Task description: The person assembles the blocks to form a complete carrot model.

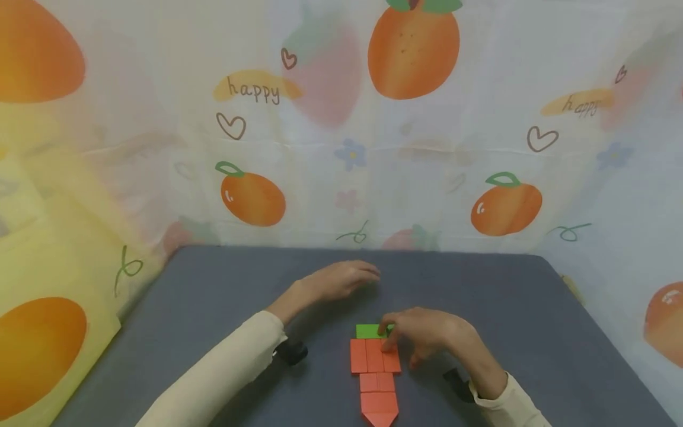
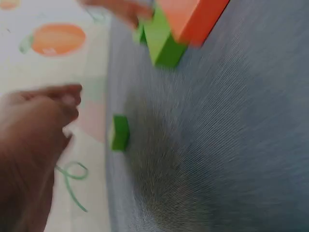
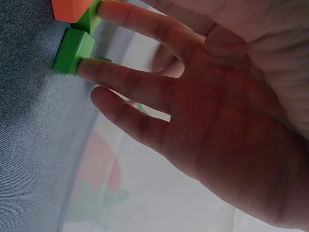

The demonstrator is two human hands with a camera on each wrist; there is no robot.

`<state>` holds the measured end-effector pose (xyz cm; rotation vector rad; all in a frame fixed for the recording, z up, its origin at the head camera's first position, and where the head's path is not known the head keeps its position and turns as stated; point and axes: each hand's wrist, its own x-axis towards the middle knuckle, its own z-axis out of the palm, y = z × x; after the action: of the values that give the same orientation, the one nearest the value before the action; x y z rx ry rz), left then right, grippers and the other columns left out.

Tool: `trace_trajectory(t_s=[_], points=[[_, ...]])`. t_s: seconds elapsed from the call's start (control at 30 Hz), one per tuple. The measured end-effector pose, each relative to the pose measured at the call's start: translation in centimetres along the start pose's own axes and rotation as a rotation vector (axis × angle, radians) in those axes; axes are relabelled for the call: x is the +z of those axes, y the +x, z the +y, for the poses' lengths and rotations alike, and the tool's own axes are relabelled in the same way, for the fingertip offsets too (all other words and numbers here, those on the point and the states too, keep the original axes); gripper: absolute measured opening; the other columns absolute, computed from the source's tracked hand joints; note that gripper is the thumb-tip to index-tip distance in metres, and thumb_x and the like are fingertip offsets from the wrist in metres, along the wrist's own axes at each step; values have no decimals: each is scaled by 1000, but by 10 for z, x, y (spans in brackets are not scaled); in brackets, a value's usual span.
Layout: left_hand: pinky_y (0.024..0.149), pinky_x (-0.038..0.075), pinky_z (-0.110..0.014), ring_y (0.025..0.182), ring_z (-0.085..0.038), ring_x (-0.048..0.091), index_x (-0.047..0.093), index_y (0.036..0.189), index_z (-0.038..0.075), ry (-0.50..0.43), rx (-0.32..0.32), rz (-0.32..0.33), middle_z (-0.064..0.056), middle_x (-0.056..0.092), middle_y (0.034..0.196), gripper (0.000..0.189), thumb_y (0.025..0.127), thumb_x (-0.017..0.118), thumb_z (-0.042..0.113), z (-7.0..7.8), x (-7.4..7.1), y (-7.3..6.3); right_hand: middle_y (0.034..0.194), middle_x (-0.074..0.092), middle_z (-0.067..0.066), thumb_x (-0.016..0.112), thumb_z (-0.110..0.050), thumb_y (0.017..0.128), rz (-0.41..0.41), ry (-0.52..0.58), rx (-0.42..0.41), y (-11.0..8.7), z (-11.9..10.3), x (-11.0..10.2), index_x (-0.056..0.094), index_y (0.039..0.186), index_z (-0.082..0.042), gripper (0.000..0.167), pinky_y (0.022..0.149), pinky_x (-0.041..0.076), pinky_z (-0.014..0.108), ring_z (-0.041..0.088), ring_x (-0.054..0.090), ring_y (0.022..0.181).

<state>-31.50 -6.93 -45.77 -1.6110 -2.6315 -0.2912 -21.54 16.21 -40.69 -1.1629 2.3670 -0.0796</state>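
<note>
Several orange-red blocks lie flat on the dark grey table in a column, its lower end pointed. At their top end lies a light green block. My right hand is beside it, fingers extended. In the right wrist view, a fingertip touches a darker green block near an orange block. My left hand hangs over the table farther back, fingers loosely bent, holding nothing visible. A separate green block lies on the table in the left wrist view, apart from that hand.
A grey cloth-covered table spreads under both hands. Behind it hangs a pale curtain printed with oranges, hearts and the word "happy". The curtain also runs along the left and right sides.
</note>
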Motion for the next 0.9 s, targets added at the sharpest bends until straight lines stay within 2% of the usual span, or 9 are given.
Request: trace_trajectory(t_s=[0.1, 0.17, 0.23, 0.3, 0.4, 0.57, 0.67, 0.8, 0.9], points=[[117, 49, -39, 144, -23, 56, 62, 146, 15, 24, -90, -138, -5, 60, 153, 54, 99, 58, -11, -17, 7, 4, 140, 61, -5, 93, -14, 78, -3, 9, -10, 3, -2, 0, 77, 127, -30, 55, 103, 56, 32, 11, 64, 122], [111, 54, -38, 135, -23, 61, 64, 145, 17, 78, -99, -164, -5, 63, 147, 57, 96, 62, -12, -23, 13, 2, 140, 60, -6, 93, -14, 78, -9, 19, -1, 4, -3, 0, 77, 127, -31, 55, 103, 56, 32, 11, 64, 122], [102, 58, -37, 122, -22, 66, 68, 138, 17, 128, -94, -127, -6, 67, 135, 48, 95, 70, -5, -26, 16, -1, 140, 60, -7, 93, -14, 78, -15, 27, 15, 4, -4, 0, 77, 127, -31, 54, 103, 56, 32, 11, 64, 123], [91, 60, -35, 107, -21, 68, 70, 131, 15, 153, -91, -56, -6, 67, 123, 37, 96, 73, 2, -26, 17, -4, 140, 60, -7, 93, -15, 78, -18, 33, 28, 3, -3, 0, 77, 127, -31, 54, 103, 56, 32, 12, 64, 123], [84, 60, -35, 98, -20, 67, 67, 121, 12, 136, -114, 22, -5, 66, 112, 27, 96, 74, 8, -22, 17, -11, 140, 59, -7, 93, -15, 78, -20, 37, 44, 0, -1, 0, 77, 127, -30, 53, 103, 56, 32, 13, 64, 124], [72, 57, -33, 86, -17, 66, 59, 111, 13, 95, -206, 47, -1, 67, 95, 15, 100, 69, 12, -11, 16, -34, 140, 59, -6, 92, -16, 79, -16, 27, 37, 0, 0, 2, 77, 127, -30, 52, 103, 56, 33, 14, 64, 124], [65, 54, -32, 76, -14, 63, 58, 106, 13, 139, -196, 101, 1, 64, 85, 17, 97, 72, 17, 5, 14, -52, 140, 59, -6, 92, -15, 80, -16, 28, 25, 1, -1, 3, 77, 127, -30, 52, 103, 56, 34, 14, 64, 125], [62, 52, -30, 72, -13, 60, 59, 103, 13, 230, -116, 189, 2, 62, 82, 23, 91, 78, 20, 30, 19, -66, 141, 59, -5, 91, -15, 81, -25, 28, 23, 1, -1, 2, 77, 127, -29, 51, 102, 56, 32, 15, 64, 124], [60, 46, -25, 72, -9, 54, 58, 104, 15, 187, -112, 144, 5, 60, 86, 29, 93, 80, 32, 39, 26, -71, 141, 59, -5, 91, -16, 81, -27, 23, 22, 2, -1, 1, 77, 127, -29, 50, 102, 56, 32, 15, 64, 124]])
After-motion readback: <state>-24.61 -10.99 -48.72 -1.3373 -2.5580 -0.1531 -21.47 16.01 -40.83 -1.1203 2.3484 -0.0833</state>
